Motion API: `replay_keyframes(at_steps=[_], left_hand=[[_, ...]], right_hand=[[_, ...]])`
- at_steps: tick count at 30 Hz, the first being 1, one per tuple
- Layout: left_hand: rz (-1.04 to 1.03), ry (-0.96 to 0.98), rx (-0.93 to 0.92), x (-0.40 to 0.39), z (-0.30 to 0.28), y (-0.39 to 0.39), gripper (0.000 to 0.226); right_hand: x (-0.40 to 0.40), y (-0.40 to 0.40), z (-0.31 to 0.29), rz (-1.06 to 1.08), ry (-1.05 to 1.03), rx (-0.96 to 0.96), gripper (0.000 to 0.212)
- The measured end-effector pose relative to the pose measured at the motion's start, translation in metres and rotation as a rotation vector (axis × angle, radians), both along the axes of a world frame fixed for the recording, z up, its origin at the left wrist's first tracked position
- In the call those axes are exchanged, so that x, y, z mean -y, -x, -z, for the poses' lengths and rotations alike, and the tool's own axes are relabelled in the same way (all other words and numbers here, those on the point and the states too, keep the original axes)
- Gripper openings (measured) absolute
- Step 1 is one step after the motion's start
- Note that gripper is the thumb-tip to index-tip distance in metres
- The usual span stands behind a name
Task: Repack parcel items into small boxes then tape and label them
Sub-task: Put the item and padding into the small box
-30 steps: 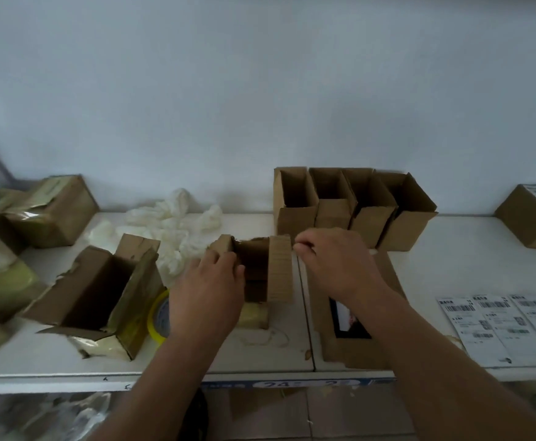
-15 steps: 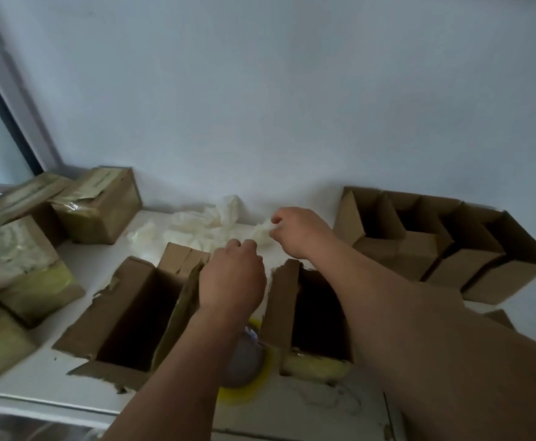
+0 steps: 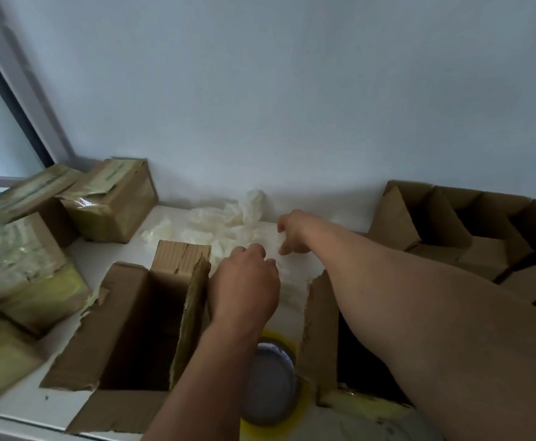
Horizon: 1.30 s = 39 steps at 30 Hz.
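right hand [image 3: 292, 232] pinching white wrap pile [image 3: 225, 224] at its right edge | left hand [image 3: 244, 281] curled, grip unclear | open box [image 3: 352, 338] lies nearer

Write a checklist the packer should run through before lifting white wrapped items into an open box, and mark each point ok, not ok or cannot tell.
1. Right hand has hold of a white wrapped item: ok, its fingers pinch one.
2. Left hand has hold of an item: cannot tell, its fingers are hidden behind the knuckles.
3. Open box on the left is ready to be filled: ok, flaps up, inside dark.
4. Open box under the right forearm is empty: cannot tell, the arm covers it.
5. Tape roll is within reach: ok, it lies between the two boxes.
6. Labels are at hand: cannot tell, none in view.
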<state>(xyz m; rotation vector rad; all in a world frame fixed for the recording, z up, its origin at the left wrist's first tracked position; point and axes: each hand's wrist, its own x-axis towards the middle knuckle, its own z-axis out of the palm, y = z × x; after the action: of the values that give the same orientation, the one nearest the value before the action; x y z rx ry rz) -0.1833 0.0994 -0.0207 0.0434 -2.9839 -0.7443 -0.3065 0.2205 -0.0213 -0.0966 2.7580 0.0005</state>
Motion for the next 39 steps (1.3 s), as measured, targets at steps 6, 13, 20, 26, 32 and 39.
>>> replay_keyframes(at_steps=[6, 13, 20, 26, 32, 39], left_hand=[[0.013, -0.034, 0.01, -0.011, -0.012, -0.007, 0.029], [0.028, -0.166, -0.1, -0.035, -0.046, -0.047, 0.031], [0.238, -0.302, -0.088, -0.082, -0.06, -0.115, 0.023], [0.397, -0.294, 0.136, -0.117, -0.048, -0.151, 0.016], [0.435, -0.088, 0.019, -0.139, -0.045, -0.162, 0.025], [0.419, -0.183, 0.171, -0.157, -0.028, -0.167, 0.037]], right_hand=[[-0.018, -0.015, -0.023, 0.099, 0.16, -0.146, 0.045], [-0.058, -0.092, -0.085, 0.159, 0.501, -0.385, 0.043], [-0.122, -0.235, -0.109, 0.324, 0.724, -0.603, 0.021], [-0.165, -0.319, -0.084, 0.517, 0.675, -0.621, 0.021], [-0.191, -0.33, -0.062, 0.557, 0.498, -0.459, 0.028], [-0.183, -0.323, -0.049, 0.63, 0.63, -0.406, 0.016]])
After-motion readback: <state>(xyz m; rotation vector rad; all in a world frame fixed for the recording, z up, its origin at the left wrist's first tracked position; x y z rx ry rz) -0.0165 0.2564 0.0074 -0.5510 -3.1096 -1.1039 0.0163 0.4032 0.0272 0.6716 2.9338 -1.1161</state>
